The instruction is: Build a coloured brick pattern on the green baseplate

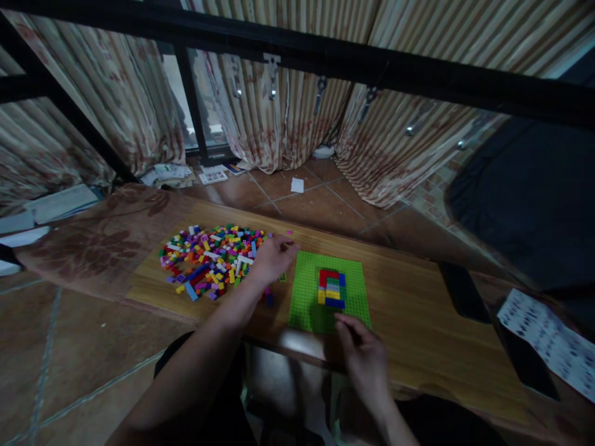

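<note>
A green studded baseplate (304, 291) lies on the wooden board. On it stands a small block of toy bricks (333, 293) in red, blue, yellow, green and grey. My left hand (270, 259) is between the brick pile (214, 257) and the plate's left edge, its fingers curled together; whatever they hold is too small to make out. My right hand (365, 350) is at the plate's near edge, just below the blue brick of the block. Its thumb and index finger are pinched together, and anything between them is hidden.
The wooden board (409, 310) carries a black phone-like slab (463, 291) at the right. Beyond that lies a printed sheet (551, 337) over another dark slab. A black metal bar (297, 46) with hooks crosses above, in front of striped curtains (288, 118). Papers lie on the tiled floor.
</note>
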A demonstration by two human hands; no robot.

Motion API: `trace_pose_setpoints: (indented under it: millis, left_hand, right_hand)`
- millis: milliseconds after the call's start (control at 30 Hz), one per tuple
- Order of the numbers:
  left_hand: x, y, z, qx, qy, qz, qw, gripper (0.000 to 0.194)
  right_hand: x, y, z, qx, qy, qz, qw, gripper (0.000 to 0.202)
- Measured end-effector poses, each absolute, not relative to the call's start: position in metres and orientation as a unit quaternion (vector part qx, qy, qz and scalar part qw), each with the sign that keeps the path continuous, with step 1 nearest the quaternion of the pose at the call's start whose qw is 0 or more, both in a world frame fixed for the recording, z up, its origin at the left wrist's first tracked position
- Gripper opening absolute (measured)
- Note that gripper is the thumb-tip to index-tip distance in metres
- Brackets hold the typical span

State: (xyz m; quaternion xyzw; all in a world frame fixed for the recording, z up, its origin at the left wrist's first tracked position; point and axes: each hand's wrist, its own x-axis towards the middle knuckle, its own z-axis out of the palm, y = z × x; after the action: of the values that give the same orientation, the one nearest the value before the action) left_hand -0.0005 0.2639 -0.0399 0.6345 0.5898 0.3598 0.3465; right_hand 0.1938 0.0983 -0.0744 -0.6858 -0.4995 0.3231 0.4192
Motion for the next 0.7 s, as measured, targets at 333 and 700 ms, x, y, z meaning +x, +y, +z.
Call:
trace_pose_setpoints:
  millis: [333,700]
  left_hand:
    - [-0.089,0.288,-0.023,0.431,0.591,0.594,0.334,0.02]
    - [-0.12,0.278,-0.018,0.392,0.573,0.63,0.348,0.014]
  right_hand:
    - [0.11,0.1,-0.082,-0.58,-0.698,0.306,0.287,0.026]
    - [0.073,0.154,-0.102,-0.612,-0.73,0.182,0.243,0.033]
